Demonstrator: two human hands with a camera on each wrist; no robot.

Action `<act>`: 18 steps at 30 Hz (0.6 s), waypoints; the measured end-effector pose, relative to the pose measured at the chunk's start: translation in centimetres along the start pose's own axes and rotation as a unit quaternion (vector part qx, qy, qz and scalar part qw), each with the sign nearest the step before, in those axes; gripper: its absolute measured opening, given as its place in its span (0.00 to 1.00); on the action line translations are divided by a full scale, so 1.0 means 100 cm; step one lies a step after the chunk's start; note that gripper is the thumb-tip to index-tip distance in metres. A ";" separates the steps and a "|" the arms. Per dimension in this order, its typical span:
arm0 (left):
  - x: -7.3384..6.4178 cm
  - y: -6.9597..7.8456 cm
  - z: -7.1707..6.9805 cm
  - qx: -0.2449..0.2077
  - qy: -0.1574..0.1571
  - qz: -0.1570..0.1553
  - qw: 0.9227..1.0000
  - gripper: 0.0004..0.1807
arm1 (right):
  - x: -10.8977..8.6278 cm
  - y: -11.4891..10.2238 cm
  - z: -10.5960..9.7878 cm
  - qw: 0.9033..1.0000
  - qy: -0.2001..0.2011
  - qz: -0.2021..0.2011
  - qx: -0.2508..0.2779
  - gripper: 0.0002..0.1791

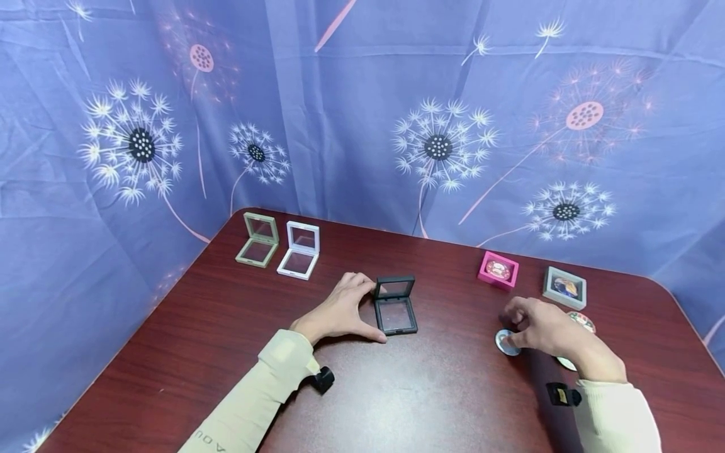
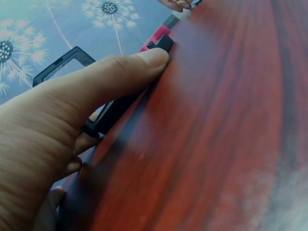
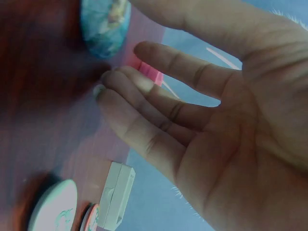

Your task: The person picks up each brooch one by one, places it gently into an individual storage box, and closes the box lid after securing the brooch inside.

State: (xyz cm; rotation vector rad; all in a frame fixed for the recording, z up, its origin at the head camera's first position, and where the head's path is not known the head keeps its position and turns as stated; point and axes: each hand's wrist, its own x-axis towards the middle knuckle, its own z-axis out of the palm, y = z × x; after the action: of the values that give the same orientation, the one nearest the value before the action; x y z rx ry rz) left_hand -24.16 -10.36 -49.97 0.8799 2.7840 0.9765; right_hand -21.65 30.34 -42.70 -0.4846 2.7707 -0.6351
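Observation:
My left hand [image 1: 342, 308] holds a small black display frame [image 1: 396, 316] from its left side. Its thumb lies at the front edge and its fingers reach behind the raised lid. The frame stands hinged open on the table, with clear film in both halves. On the right, my right hand [image 1: 546, 328] reaches down over a round blue disc [image 1: 506, 343], the thumb overlapping it in the head view. In the right wrist view, the blue disc [image 3: 105, 28] shows beyond loosely bent, spread fingers. A white disc with a green design [image 3: 54, 208] lies below that hand.
A green frame [image 1: 257, 240] and a white frame [image 1: 299, 250] stand open at the back left. At the back right are a pink frame [image 1: 498, 270] and a grey frame [image 1: 564, 287], each containing a disc. Another patterned disc [image 1: 582, 321] lies behind my right wrist.

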 end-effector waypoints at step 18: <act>0.002 -0.001 0.001 -0.005 0.003 -0.002 1.000 0.46 | -0.009 -0.003 0.001 1.000 -0.006 -0.016 -0.019 0.21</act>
State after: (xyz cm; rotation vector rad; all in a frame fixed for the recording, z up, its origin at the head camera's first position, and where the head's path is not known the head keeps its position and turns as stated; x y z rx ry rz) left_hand -24.29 -10.26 -50.08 0.8715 2.7830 0.9938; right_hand -20.70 30.34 -42.51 -0.5413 2.7735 -0.5847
